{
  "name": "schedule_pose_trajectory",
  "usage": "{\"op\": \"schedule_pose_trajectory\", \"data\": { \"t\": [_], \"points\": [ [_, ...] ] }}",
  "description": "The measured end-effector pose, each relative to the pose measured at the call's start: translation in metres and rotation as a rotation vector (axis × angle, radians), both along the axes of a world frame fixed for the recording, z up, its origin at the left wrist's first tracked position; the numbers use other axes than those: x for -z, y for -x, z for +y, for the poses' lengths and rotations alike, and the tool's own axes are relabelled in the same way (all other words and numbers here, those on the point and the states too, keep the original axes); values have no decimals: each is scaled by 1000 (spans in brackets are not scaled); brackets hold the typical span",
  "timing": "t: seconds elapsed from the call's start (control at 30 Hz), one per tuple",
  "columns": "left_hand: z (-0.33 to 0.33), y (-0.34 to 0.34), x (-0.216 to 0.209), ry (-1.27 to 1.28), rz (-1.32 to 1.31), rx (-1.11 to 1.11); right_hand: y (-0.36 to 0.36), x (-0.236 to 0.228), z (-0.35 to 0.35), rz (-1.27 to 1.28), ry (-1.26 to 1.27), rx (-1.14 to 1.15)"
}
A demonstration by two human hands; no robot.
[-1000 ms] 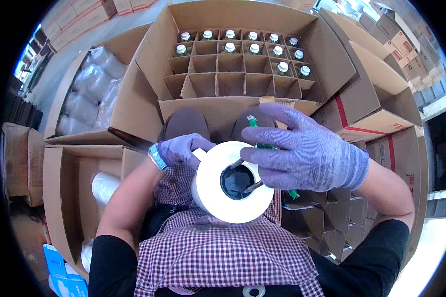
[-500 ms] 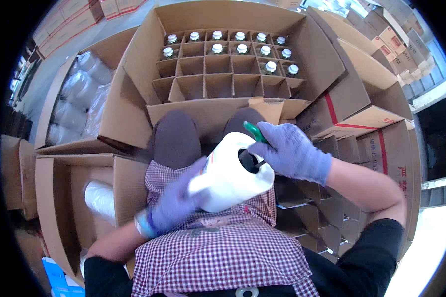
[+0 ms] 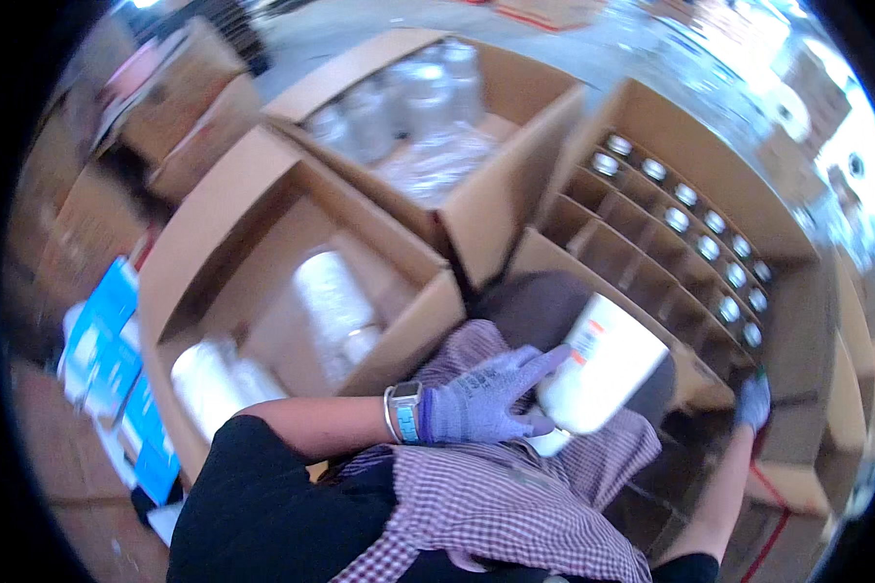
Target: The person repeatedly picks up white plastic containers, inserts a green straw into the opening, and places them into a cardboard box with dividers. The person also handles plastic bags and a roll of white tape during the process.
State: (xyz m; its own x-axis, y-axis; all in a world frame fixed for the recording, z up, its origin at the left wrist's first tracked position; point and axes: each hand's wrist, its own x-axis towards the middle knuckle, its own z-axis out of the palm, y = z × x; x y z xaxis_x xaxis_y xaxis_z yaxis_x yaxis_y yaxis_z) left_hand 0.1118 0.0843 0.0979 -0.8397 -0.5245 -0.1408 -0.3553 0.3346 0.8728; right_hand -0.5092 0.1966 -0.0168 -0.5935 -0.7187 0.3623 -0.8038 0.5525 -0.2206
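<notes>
A white plastic jug with an orange-marked label leans tilted over my lap. My left hand, in a lavender glove, grips its near side with the thumb and index finger apart. My right hand, gloved alike, is reached out to the right, at the near right corner of the divided carton. A bit of green shows at its fingertips, apparently the green-handled tool; its rest is hidden. White-capped bottles stand in several cells of that carton.
At the left, an open carton holds clear-wrapped rolls. Behind it stands another carton with clear-wrapped containers. Blue-and-white packages lie at the far left. More cartons are stacked beyond.
My view has swung left. My right hand has left the jug's mouth with the green-handled tool and reached to the divided carton. The jug has tipped over in my left hand.
</notes>
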Motion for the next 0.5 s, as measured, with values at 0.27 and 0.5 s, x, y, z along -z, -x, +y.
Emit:
{"op": "schedule_pose_trajectory", "data": {
  "t": [0.27, 0.5],
  "points": [
    [-78, -232, 41, 615, -792, -937, 27, 57, -1, -307, -380, 401],
    [-36, -233, 139, 1194, -443, 227, -3, 10, 13, -154, -4, 126]
  ]
}}
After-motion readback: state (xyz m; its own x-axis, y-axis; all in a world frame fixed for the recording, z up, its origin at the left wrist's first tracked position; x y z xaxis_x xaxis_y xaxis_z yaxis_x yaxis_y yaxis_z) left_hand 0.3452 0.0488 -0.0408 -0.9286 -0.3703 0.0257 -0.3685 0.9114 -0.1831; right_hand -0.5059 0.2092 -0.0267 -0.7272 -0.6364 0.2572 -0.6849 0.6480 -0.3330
